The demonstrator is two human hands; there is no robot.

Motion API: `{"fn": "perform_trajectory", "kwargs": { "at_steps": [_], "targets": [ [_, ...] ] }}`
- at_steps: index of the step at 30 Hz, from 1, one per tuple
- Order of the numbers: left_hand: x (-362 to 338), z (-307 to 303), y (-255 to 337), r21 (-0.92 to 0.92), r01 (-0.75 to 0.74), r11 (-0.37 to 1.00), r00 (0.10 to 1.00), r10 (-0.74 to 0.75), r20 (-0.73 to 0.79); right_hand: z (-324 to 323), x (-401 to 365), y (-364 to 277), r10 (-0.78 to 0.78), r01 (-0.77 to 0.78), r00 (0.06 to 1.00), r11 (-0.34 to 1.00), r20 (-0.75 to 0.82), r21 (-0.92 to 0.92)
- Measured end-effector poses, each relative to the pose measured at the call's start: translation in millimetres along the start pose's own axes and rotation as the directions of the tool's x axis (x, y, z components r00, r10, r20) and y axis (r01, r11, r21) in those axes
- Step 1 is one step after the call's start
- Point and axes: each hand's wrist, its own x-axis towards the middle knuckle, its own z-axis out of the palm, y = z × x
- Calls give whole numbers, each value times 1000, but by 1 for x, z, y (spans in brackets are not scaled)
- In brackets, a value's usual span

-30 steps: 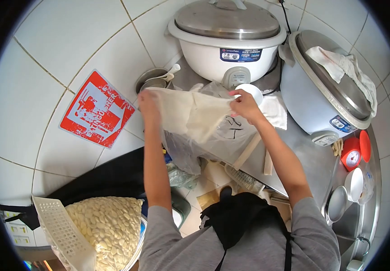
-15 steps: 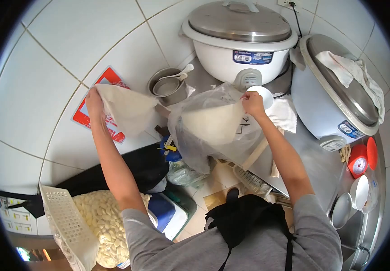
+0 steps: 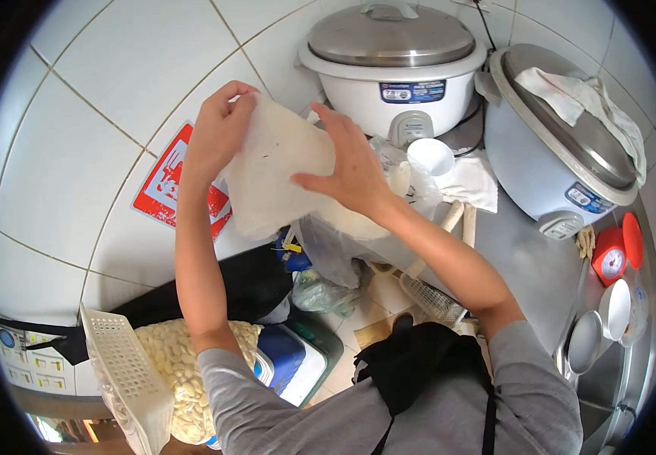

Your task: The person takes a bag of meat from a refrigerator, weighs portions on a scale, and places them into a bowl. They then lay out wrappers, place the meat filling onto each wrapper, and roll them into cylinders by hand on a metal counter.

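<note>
My left hand (image 3: 221,129) is raised near the tiled wall, its fingers pinching the top of a whitish, translucent bag or cloth (image 3: 278,171) that hangs down with something pale inside or behind it. Beside its right edge is my right hand (image 3: 354,163), thumb and fingers spread apart. A clear plastic bag (image 3: 328,250) with pale contents lies below and behind it at the counter's edge. Whether the two pale things are joined, I cannot tell. The metal pots behind are mostly hidden.
Two large rice cookers (image 3: 396,83) (image 3: 563,144) stand at the back and right. Near them are a white bowl (image 3: 430,157), a white cloth (image 3: 472,182) and a red scale (image 3: 610,254). A perforated basket (image 3: 127,371) and a bag of peeled garlic (image 3: 180,368) are at lower left.
My left hand has moved right and up with the whitish piece. My right hand has let go of the clear bag, moved left and opened. The clear bag has sagged.
</note>
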Motion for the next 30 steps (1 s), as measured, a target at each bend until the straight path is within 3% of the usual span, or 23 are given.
{"fn": "perform_trajectory", "kwargs": {
  "at_steps": [2,3,4,6,7,8,9,10,12,13,14,16,17,19,22,23,24,25,27,28,29,30],
  "targets": [
    [-1,13,17,-15,-44,999,999,44,16,-26,-1,5,149,-146,986,989,81,-36],
    [-1,19,23,-30,-78,997,997,78,23,-37,-4,12,14,-23,995,996,-97,-90],
    [0,26,27,-38,-82,996,996,83,32,-52,-7,18,19,-29,995,995,-101,-100],
    [2,38,36,-155,-110,982,977,135,165,-90,-13,33,102,-95,992,992,-80,88],
    [-1,45,44,-162,-116,980,974,144,173,-111,-16,41,184,-174,982,971,-47,165],
    [-7,55,53,-83,-123,989,944,143,296,-133,-20,42,263,-253,965,938,-10,238],
    [-11,64,62,-5,-143,990,899,132,418,-161,-26,40,313,-309,950,928,15,207],
    [-13,78,63,-16,-152,988,889,144,436,-187,-33,33,376,-375,926,916,20,144],
    [-19,113,60,-287,-168,943,738,314,598,-234,-52,16,379,-372,923,923,-67,103],
    [-27,132,66,-374,-135,917,714,352,605,-257,-66,10,401,-394,911,915,-92,86],
    [-39,149,76,-392,-127,911,686,366,629,-281,-83,4,322,-325,941,946,-101,-11],
    [-73,181,99,-215,-460,862,663,494,562,-325,-124,-16,226,-236,971,955,-73,-179],
    [-94,203,101,-332,-471,818,617,574,539,-343,-149,-30,204,-209,978,947,-46,-245],
    [-141,252,97,-463,-485,741,502,670,547,-369,-209,-43,382,-373,924,894,-14,-247],
    [-205,323,75,-537,-472,699,266,693,670,-389,-298,-54,763,-688,645,603,39,-404],
    [-212,341,65,-550,-455,701,255,694,674,-394,-321,-54,815,-719,576,543,65,-434],
    [-219,355,54,-502,-397,768,289,624,726,-397,-341,-51,861,-744,500,482,92,-463],
    [-224,365,46,-445,-340,829,317,546,775,-400,-352,-44,872,-757,482,465,89,-460],
    [-210,388,43,-234,-262,936,587,347,731,-407,-360,-16,804,-752,588,500,-93,-429],
    [-199,404,41,-180,-297,938,677,340,653,-408,-362,6,767,-735,622,503,-157,-454],
    [-191,420,40,-122,-326,938,757,336,561,-408,-363,31,723,-715,657,505,-216,-483],
    [-187,433,43,-127,-325,937,755,338,562,-406,-361,57,663,-660,707,493,-247,-567]
  ]
}}
